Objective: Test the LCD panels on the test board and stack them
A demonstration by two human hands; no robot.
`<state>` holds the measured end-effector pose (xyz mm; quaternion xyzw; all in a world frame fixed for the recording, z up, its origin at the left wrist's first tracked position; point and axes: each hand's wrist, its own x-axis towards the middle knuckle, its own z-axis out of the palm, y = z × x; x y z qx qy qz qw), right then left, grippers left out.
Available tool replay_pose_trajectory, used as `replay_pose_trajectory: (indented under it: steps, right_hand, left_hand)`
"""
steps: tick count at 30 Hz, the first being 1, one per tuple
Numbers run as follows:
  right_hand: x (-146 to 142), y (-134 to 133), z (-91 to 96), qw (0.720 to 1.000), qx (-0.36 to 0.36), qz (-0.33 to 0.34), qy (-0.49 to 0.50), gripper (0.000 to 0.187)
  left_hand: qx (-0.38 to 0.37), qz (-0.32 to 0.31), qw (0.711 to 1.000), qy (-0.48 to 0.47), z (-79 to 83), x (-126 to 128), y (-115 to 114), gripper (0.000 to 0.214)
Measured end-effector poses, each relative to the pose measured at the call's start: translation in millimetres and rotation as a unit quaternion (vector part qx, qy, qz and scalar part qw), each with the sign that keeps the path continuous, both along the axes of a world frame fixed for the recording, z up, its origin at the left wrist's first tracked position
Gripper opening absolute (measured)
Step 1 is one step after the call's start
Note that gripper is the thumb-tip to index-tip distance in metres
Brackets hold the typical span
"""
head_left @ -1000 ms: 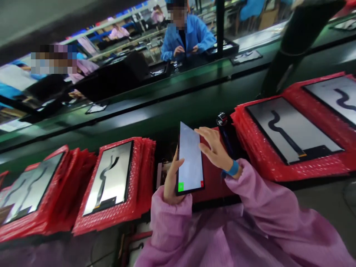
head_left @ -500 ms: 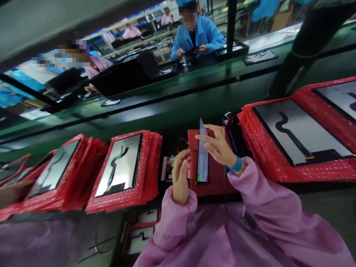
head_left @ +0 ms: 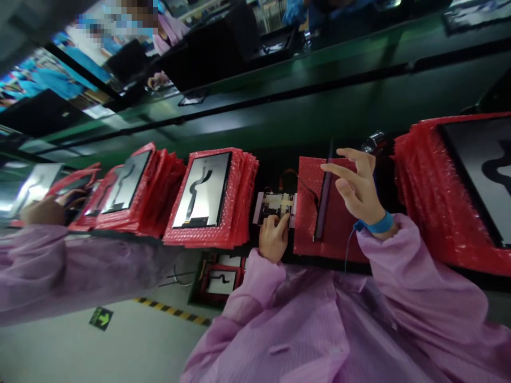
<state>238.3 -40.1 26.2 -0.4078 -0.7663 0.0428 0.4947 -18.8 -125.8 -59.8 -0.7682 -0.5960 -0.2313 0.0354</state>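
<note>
Leftward, the raised panel (head_left: 324, 201) blocks the right hand (head_left: 360, 189).

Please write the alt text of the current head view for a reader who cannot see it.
A person's left hand is at a circuit board while the right hand has fingertips at a panel seen edge-on over a red sheet. Red bubble-wrap stacks topped with display panels flank them. A co-worker's hand shows far left.

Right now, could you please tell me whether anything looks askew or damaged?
The tilted panel by the right hand looks askew, standing edge-up, unlike the flat screen on a red stack; no damage stands out.
</note>
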Motion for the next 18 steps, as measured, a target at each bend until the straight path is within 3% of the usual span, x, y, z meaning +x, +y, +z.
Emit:
replay_pose_trajectory:
  steps: [9,13,15,18]
  right_hand:
    - [0.8,-1.3,3.3,1.000,-0.016,-0.002,-0.017,0.048]
    - [1.3,-9.2,11.0,0.998,-0.054,0.018,0.016,0.047]
    - [4.3,-18.9,17.5,0.994,-0.098,0.034,0.044,0.045]
    - [15.8,-37.8,25.6,0.980,-0.187,0.007,0.071,0.041]
  left_hand:
    - [0.048,-0.033,0.992,0.114,6.9,-0.6,-1.7,0.040]
    - [0.104,-0.052,0.990,0.073,11.2,-0.1,2.1,0.031]
    - [0.118,-0.089,0.988,0.047,11.8,0.0,3.6,0.033]
    - [0.094,-0.198,0.973,0.074,7.8,-0.8,5.6,0.043]
